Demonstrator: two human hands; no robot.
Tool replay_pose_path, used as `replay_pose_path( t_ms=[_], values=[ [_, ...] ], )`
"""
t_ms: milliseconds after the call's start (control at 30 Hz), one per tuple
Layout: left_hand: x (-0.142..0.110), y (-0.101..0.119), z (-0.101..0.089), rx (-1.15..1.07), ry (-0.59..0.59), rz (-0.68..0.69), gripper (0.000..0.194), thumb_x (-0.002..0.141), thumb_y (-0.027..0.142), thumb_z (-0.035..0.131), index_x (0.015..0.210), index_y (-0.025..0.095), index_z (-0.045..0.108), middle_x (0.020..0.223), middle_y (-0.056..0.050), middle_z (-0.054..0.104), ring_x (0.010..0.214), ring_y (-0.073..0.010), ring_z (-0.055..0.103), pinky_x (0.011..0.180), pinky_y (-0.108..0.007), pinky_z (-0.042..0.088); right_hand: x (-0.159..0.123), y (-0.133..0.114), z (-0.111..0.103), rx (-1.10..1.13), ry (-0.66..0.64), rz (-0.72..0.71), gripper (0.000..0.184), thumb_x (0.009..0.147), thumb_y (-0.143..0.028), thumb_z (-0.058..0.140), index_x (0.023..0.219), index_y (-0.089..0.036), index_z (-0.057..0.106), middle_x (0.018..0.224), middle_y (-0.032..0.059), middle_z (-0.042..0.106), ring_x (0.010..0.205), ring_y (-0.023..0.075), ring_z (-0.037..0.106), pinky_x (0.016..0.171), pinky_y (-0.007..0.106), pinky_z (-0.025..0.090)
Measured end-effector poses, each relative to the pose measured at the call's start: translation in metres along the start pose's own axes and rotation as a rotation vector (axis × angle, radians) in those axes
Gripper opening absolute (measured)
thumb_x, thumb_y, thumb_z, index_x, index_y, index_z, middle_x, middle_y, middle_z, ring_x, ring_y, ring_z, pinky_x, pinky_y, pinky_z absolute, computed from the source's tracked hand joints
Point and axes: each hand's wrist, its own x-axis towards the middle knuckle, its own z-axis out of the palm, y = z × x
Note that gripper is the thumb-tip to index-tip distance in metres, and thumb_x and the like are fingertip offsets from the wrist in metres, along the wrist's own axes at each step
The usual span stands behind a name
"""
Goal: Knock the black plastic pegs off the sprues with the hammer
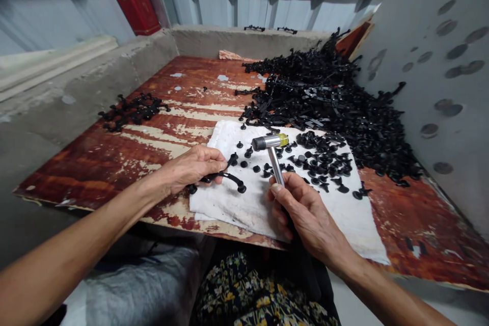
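Note:
My left hand (196,165) pinches black handle-like parts (231,179) with knobbed ends, over the left edge of a white cloth (244,209). How many parts it holds is partly hidden by the fingers. In my right hand (301,204) is a small mallet (272,143), its metal head tipped black on one side and yellow on the other. The head is raised above the cloth, to the right of the held parts. Small black knobs (324,163) lie scattered over the cloth beneath and beyond the mallet.
A large heap of black parts (317,91) covers the back right of the worn red-brown board (191,81). A smaller pile (132,111) lies at the left. A grey spotted panel (431,61) stands at the right; a low concrete ledge (244,41) borders the back.

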Motion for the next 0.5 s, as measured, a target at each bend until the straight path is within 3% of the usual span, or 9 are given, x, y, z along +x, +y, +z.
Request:
replay_pose_path(
  t_ms=[500],
  values=[
    [-0.0008,0.0034,0.0029,0.147,0.019,0.009,0.02,0.071,0.033,0.062,0.066,0.015,0.055,0.05,0.003,0.054,0.042,-0.0051,0.04,0.041,-0.016,0.027,-0.0005,-0.0027,0.0012,-0.018,-0.005,-0.008,0.03,0.087,-0.049,0.061,0.089,-0.021,0.049,0.073,-0.0066,0.051,0.041,0.0031,0.038,0.032,0.015,0.029]
  ],
)
